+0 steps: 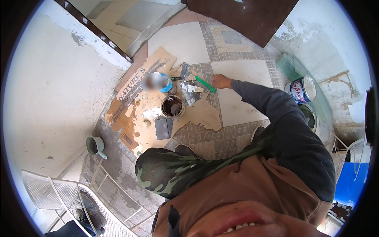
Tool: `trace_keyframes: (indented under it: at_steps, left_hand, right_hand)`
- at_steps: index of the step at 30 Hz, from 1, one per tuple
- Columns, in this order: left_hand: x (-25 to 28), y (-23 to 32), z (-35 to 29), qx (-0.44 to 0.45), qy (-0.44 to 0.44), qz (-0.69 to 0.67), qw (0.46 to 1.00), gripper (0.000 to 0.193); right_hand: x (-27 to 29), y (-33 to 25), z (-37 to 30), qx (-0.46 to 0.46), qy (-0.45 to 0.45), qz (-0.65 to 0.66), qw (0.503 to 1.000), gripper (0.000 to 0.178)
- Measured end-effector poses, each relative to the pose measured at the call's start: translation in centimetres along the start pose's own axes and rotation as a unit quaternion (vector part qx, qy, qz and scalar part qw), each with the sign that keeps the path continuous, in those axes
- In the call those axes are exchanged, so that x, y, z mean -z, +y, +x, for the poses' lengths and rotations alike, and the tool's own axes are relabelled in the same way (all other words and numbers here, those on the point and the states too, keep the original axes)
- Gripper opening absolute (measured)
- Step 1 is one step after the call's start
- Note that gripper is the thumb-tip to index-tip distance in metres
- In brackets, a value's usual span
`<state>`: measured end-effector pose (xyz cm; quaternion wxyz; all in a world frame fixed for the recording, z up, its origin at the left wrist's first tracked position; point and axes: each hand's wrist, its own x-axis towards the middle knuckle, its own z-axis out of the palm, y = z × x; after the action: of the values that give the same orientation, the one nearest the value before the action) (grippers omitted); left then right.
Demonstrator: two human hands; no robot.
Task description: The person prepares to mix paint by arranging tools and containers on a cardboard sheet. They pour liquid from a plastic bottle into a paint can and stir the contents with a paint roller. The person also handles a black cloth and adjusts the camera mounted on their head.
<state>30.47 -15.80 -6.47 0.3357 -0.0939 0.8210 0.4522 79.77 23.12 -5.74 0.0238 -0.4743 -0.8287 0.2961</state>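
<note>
My right hand (pixel 222 81) reaches out over the floor tiles with its fingers curled closed; what they hold, if anything, is hidden. Just left of it lies a green-handled tool (pixel 205 84) at the edge of a flattened cardboard sheet (pixel 209 116). Smeared metal putty blades (pixel 192 94) rest beside that tool. Closer to the sheet's middle stands an open can of dark brown liquid (pixel 172 106). Behind it is a blue-rimmed container (pixel 166 83), partly blurred. A dark grey block (pixel 163 128) lies in front of the can. My left hand is out of view.
A paint can (pixel 303 90) stands by the right wall near glass panes (pixel 290 65), with another open can (pixel 308 116) beside it. A handled dipper (pixel 95 146) sits by the left wall. White mesh chairs (pixel 51 189) flank me. A brown door (pixel 244 17) is ahead.
</note>
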Motion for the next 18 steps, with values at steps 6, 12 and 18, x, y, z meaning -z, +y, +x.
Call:
trace_keyframes:
  at_steps: [6,12,18]
  left_hand:
    - [4.6,-1.8,-1.6,0.049,-0.023,-0.008,0.998,0.035]
    - [9.8,-4.5,-4.6,0.091,-0.03,-0.02,0.995,0.033]
    - [15.0,-8.5,-8.2,0.121,-0.015,-0.05,0.991,0.031]
  right_hand:
    - [-2.8,-1.6,1.8,-0.178,0.165,0.152,0.958,0.03]
    - [-4.3,0.3,3.0,-0.162,0.112,0.209,0.958,0.033]
    - [-5.8,-0.7,3.5,-0.175,0.112,0.277,0.938,0.037]
